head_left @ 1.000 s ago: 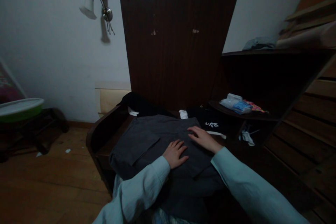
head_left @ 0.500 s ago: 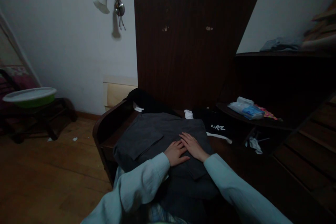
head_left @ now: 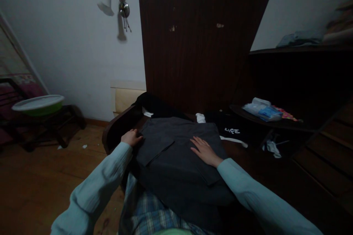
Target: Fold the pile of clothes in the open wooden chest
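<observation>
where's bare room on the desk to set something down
Probably the dim brown wooden desktop right of the charcoal cloth garment, before the black white-lettered garment. Crowded: the back, and the charcoal garment: right hand on it, left hand at its edge.

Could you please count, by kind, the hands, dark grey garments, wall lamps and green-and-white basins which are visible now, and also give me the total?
Left hand and right hand: 2
Dark grey garment: 1
Wall lamp: 1
Green-and-white basin: 1
Total: 5
</observation>
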A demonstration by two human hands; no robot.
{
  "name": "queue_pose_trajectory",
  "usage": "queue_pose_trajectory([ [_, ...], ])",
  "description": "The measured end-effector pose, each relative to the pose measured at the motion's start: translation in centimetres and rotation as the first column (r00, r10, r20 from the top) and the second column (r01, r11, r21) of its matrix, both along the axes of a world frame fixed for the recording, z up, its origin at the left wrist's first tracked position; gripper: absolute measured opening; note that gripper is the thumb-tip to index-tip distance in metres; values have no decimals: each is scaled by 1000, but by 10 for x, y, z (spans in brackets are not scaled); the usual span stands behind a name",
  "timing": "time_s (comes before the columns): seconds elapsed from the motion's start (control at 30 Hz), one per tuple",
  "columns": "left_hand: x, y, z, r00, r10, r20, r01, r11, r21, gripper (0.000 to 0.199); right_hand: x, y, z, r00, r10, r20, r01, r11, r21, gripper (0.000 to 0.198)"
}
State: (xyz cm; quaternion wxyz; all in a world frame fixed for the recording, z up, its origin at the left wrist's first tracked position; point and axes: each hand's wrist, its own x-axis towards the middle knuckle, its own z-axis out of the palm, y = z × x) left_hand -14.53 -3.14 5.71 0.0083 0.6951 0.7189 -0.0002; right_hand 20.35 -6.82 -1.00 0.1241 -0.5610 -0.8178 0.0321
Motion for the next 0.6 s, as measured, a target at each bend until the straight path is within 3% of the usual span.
queue_pose_trajectory([
  [0.2,-12,-4,-14,988,127,89,-121,990,-67,58,2,1,4,1000,0,-4,0,1000,-2,50],
  [0.3,-14,-3,-12,984,129,126,-117,988,-100,59,-4,10,22,999,29,-14,-30,999,-23,41],
  [0.4,-16,-1,-11,981,122,149,-105,987,-118,55,-27,25,46,978,62,-200,-74,996,-54,23],
  [0.5,-17,1,-14,979,108,175,-89,989,-117,50,-68,40,58,806,102,-582,-224,964,-142,17],
  [0.6,-17,5,-21,982,73,177,-57,994,-91,44,-109,52,51,541,-88,-836,-377,864,-334,16],
])
